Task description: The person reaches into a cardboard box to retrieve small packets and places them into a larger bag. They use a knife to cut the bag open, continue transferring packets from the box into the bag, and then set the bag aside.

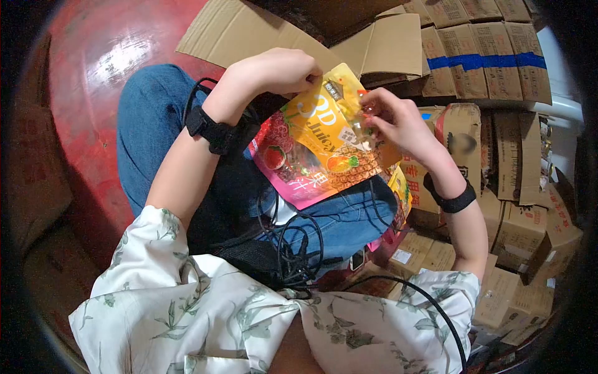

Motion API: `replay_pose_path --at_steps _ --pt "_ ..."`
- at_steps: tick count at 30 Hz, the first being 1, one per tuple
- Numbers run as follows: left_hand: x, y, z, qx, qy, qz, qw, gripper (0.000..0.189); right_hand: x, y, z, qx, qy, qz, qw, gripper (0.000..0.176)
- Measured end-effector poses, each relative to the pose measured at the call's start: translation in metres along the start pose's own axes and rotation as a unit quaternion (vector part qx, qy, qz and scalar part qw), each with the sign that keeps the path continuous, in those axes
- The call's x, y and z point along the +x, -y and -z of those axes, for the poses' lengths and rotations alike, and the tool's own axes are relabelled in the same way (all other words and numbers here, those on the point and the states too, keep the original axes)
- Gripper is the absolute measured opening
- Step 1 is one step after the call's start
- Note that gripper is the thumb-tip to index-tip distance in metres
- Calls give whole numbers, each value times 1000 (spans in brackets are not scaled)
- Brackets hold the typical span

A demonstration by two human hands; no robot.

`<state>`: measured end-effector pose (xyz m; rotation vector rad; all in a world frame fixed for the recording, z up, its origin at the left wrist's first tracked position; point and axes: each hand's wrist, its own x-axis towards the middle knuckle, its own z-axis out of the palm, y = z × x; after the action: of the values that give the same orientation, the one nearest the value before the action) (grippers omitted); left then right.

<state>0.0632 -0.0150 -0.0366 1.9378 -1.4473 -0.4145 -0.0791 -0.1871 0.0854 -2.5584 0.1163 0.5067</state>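
Note:
A colourful pouch printed "3D Juicy" [317,140], with strawberry, watermelon and pineapple pictures, rests tilted across my lap. My left hand [289,70] is closed at its top left edge, the fingers curled and partly hidden. Beside the pouch's upper right edge is my right hand [402,118], thumb and fingers drawn together around a small shiny wrapped piece [369,112]. Red and clear bits show between those fingertips, too small to make out well. A second, similar yellow pouch [400,190] shows partly beneath the first, near my right knee.
An open cardboard box [389,47] stands in front, its flap [243,31] spread toward the left. Stacked cartons [489,56] with blue tape and more boxes [517,230] line the right. Black cables [299,246] hang over my lap. The floor [87,124] is red.

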Motion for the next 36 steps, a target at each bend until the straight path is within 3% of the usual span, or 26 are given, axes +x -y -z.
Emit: replay_pose_path --at_steps 6,10,11,14,17,20,22,23,27,30,31,34,36 --pt "-4 0 -12 -2 -6 -8 1000 18 -5 8 29 109 -57 -42 992 23" --pt "0 0 -3 45 -20 -2 999 20 35 4 63 131 -169 39 976 23" --pt "-1 -2 0 29 -9 4 1000 20 49 6 71 51 -193 52 979 23" --pt "-1 -3 2 4 -2 5 1000 20 93 -1 84 144 -162 9 976 49" --pt "-8 -3 9 -1 -17 -8 1000 20 103 4 81 113 -126 -52 984 73" --pt "-14 -8 17 -133 2 35 990 20 68 7 69 57 -128 5 990 59" --pt "-14 -8 21 -183 -111 -20 977 19 39 0 67 63 -178 35 981 53" --pt "-14 -12 27 -217 -120 3 969 17 24 -5 67 63 -203 50 976 49" --pt "-19 -28 41 -343 -189 1 920 12 -27 -15 57 269 -401 85 871 49" --pt "-25 -41 47 -421 -249 -27 872 11 -38 -34 34 406 -400 169 805 54" --pt "-27 -48 50 -424 -273 -36 863 11 -37 -37 24 416 -369 183 811 59" --pt "-29 -65 54 -355 -327 -64 873 9 -13 -72 -7 481 -346 184 784 66" --pt "-26 -88 58 -306 -342 -69 886 7 5 -93 -33 476 -374 117 788 62"
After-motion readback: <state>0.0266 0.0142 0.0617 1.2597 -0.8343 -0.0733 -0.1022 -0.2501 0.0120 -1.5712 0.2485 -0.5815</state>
